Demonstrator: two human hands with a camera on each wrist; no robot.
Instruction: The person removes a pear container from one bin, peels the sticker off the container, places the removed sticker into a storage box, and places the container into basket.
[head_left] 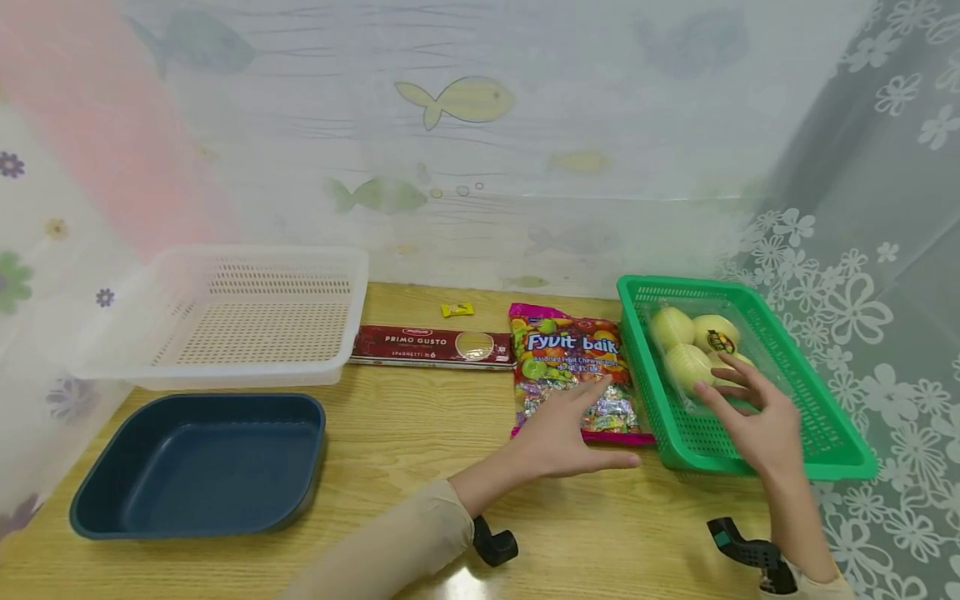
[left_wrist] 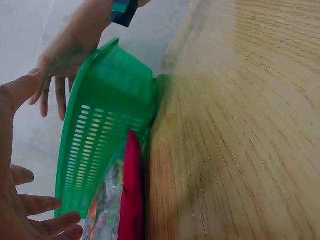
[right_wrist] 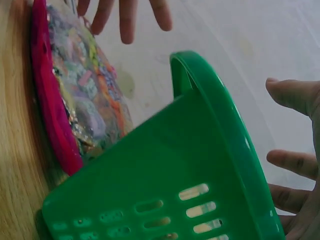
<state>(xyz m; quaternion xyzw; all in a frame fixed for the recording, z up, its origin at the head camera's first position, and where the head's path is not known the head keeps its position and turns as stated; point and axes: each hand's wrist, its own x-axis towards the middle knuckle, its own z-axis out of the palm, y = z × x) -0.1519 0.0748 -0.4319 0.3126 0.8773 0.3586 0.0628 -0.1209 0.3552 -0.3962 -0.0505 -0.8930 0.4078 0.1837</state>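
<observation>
My left hand [head_left: 555,437] is spread over the near part of a candy bag [head_left: 573,342] marked "Fyvit baik", holding nothing. In the left wrist view its fingers [left_wrist: 42,204] are apart, beside the bag's pink edge [left_wrist: 131,190]. My right hand [head_left: 767,427] hovers over the green basket [head_left: 832,400], fingers loosely bent, fingertips at a clear plastic pack of pale yellow round fruits [head_left: 688,369]. One fruit bears a dark round sticker [head_left: 721,342]. From the right wrist, the thumb [right_wrist: 290,95] and fingers stand apart beyond the basket's rim [right_wrist: 235,130].
A red spaghetti box [head_left: 433,347] lies left of the candy bag, with a small yellow wrapped candy [head_left: 457,309] behind it. At the left stand a white perforated basket [head_left: 262,371] and a dark blue tub [head_left: 202,404]. Patterned curtains [head_left: 480,167] hang behind the wooden table [head_left: 405,433].
</observation>
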